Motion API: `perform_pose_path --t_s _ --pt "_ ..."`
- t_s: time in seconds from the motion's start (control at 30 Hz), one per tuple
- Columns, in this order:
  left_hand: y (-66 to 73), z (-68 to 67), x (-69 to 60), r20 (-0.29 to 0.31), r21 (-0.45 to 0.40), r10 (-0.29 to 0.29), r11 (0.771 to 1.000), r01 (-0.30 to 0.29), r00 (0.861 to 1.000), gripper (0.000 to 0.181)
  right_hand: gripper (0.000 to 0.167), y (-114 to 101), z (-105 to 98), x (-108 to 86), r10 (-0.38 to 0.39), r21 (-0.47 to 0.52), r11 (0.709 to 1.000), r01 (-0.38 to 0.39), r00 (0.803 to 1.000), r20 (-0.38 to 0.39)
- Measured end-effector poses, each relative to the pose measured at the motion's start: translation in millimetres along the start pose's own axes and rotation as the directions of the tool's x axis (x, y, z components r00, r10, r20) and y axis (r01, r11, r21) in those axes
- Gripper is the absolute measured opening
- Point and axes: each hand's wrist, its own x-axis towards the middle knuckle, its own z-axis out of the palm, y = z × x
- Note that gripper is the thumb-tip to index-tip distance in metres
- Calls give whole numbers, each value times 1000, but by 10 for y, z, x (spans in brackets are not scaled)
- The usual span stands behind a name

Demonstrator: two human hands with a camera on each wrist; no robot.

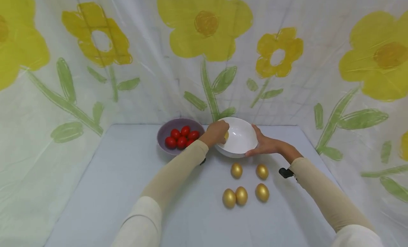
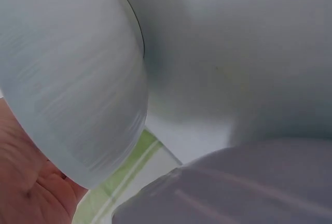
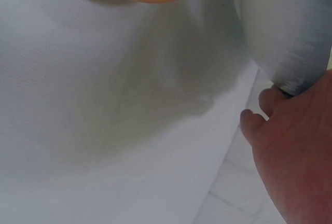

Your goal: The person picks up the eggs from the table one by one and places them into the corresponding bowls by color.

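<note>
Over the left side of the white bowl [image 1: 240, 133], the person's left hand [image 1: 217, 132] is curled round a golden egg [image 1: 226, 136] – mostly hidden by the fingers – within the rim. At the bowl's right side, the right hand [image 1: 267, 145] grips its wall, thumb toward the front. Just left of the bowl stands a purple bowl [image 1: 162, 133] holding red eggs [image 1: 181, 142]. In front of the white bowl, five more golden eggs [image 1: 236, 170] lie on the table [image 1: 121, 176] – two of them side by side. Behind it hangs a flowered sheet [image 1: 143, 63].
</note>
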Motion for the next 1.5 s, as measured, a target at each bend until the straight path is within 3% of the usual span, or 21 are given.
perform_pose_path --t_s 0.27,0.37,0.47,0.57,0.67,0.77,0.83,0.93,1.0,1.13,1.23,1.37,1.5 --pt "-28 36 -15 -15 8 26 1000 -26 1000 28 142 -11 20 16 -21 1 1000 21 1000 0" --pt "-55 39 -95 -54 -97 43 994 -48 998 29 142 4 54 24 -23 -3 1000 23 1000 5" --pt "-75 11 -211 -122 -247 63 965 -92 990 41 142 14 72 30 -19 5 1000 19 1000 11" --pt "-56 -31 -366 -222 -373 82 914 -162 972 53 142 26 71 25 -16 9 1000 16 1000 12" --pt "10 -56 -568 -349 -471 72 849 -241 935 56 141 42 57 8 -21 6 1000 21 1000 9" --pt "113 -54 -834 -462 -565 24 763 -315 886 56 141 46 41 -7 -35 12 999 35 999 7" --pt "198 -38 -1029 -507 -628 -11 689 -361 862 56 141 50 31 -10 -46 7 999 46 999 8" --pt "331 19 -1333 -526 -690 -46 607 -394 849 58 141 40 18 -28 -44 3 999 44 999 4" --pt "410 97 -1521 -500 -733 -55 560 -388 865 60 141 37 8 -42 -36 -5 999 36 999 -2" --pt "529 342 -1823 -399 -803 -29 493 -334 916 64 141 13 -13 -72 -23 -6 1000 23 1000 -10" --pt "605 515 -1979 -311 -849 8 448 -281 950 67 141 -5 -26 -85 -9 -3 1000 9 1000 -10" --pt "688 701 -2127 -201 -888 3 422 -184 980 72 142 -27 -18 -72 0 -2 1000 0 1000 -2" --pt "727 812 -2216 -120 -900 -47 428 -88 992 77 142 -48 15 -25 -11 0 1000 11 1000 4"
